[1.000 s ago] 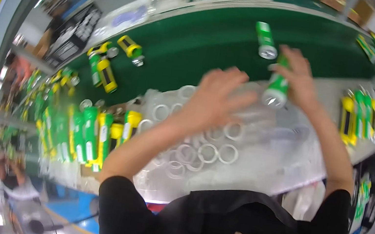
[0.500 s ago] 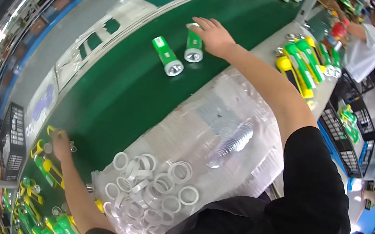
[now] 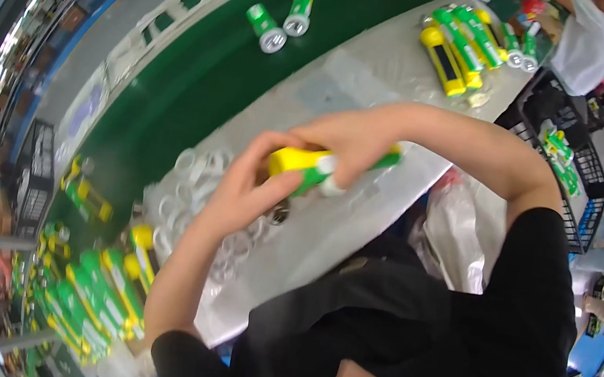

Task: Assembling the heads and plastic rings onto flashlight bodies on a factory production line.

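Over the wrapped work surface, both hands hold a yellow and green flashlight point(image 3: 310, 176) lying crosswise between them. My left hand point(image 3: 237, 192) is closed round its yellow end, thumb along the near side. From above, my right hand point(image 3: 350, 139) wraps its other end, where a green tip shows past the fingers. A small white part sits by the right fingertips; I cannot tell if it is a ring. Below the left thumb is a small dark, shiny round part point(image 3: 279, 213), blurred. Beside and partly behind the left forearm lie several loose white rings point(image 3: 183, 205).
Two green flashlights point(image 3: 265, 29) stand out on the green belt point(image 3: 201, 76). Several yellow and green ones point(image 3: 445, 61) are piled at back right, more point(image 3: 98, 286) at lower left. A black crate point(image 3: 591, 169) and a co-worker point(image 3: 587, 48) are at right.
My right hand has left the green flashlight on the belt and come back near my body. My left hand has moved from the far left to meet it, and both now hold a yellow and green flashlight.
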### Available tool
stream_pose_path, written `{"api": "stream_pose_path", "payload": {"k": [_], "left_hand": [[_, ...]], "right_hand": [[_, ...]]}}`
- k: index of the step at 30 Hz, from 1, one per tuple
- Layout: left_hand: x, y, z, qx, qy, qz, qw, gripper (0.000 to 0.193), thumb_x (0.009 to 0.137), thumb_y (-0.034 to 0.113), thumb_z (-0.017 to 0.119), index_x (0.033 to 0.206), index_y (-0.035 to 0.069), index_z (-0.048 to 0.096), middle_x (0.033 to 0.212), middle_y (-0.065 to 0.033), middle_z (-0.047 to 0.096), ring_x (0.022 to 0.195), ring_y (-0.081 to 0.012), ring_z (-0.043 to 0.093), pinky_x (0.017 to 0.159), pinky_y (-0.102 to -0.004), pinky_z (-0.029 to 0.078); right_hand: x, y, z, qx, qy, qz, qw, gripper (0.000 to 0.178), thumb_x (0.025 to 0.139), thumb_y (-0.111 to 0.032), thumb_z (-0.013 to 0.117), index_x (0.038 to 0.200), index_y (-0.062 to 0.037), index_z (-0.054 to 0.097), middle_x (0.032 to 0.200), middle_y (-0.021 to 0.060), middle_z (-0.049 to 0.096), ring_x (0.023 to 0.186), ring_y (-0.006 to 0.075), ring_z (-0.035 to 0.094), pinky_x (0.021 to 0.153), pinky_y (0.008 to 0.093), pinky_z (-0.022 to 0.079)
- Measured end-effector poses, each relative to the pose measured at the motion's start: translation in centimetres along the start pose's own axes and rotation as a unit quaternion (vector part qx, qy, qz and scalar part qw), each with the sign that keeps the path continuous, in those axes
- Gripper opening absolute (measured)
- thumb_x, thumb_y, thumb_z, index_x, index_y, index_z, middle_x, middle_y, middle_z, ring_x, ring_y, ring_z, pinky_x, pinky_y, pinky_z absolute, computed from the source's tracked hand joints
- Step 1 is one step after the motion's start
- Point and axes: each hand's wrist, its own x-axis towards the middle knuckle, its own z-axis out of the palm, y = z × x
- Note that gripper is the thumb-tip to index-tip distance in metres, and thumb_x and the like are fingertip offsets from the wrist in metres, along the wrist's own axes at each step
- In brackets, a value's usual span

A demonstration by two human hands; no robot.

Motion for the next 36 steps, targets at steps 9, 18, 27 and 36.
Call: {"api": "stream_pose_path", "payload": {"k": [9,18,27,36], "left_hand": [[-2.6,-7.7,7.4,-0.220,0.029,-0.045,0.974,0.054,0.091,0.021,0.067,0.136,0.004,0.045,0.102,-0.0123,0.067,0.086,-0.0179,0.065,0.076,-0.0278,0.049],[-4.2,-10.7,9.0,-0.422,0.241,-0.053,0.873,0.032,0.094,0.024,0.064,0.118,0.004,0.059,0.093,-0.0045,0.059,0.079,-0.0122,0.058,0.073,-0.0313,0.052],[-2.8,-7.8,8.2,0.207,0.256,0.361,0.872,0.023,0.086,0.017,0.063,0.107,0.008,0.068,0.101,-0.0054,0.067,0.095,-0.0273,0.055,0.084,-0.0367,0.041],[-0.6,-7.5,7.7,0.357,0.182,0.391,0.829,0.067,0.098,0.060,0.032,0.115,0.005,0.065,0.113,-0.0119,0.061,0.102,-0.0302,0.054,0.093,-0.0411,0.037]], "right_hand": [[-5.0,3.4,11.9,-0.031,0.229,0.063,0.971,0.070,0.076,-0.021,0.075,0.131,-0.0020,0.036,0.106,0.0216,0.063,0.097,0.0376,0.063,0.082,0.0410,0.049],[-4.5,3.4,14.7,-0.180,0.299,0.058,0.935,0.069,0.085,-0.035,0.073,0.134,-0.0034,0.036,0.105,0.0180,0.063,0.092,0.0321,0.065,0.081,0.0372,0.050],[-1.9,1.9,16.8,0.313,0.275,0.005,0.909,0.050,0.095,-0.030,0.061,0.133,-0.0053,0.040,0.102,0.0044,0.054,0.080,0.0124,0.059,0.067,0.0263,0.049],[-1.6,3.8,17.0,0.407,0.288,-0.024,0.866,0.047,0.099,-0.033,0.055,0.131,-0.0037,0.040,0.103,0.0070,0.055,0.078,0.0131,0.060,0.066,0.0281,0.050]]}}
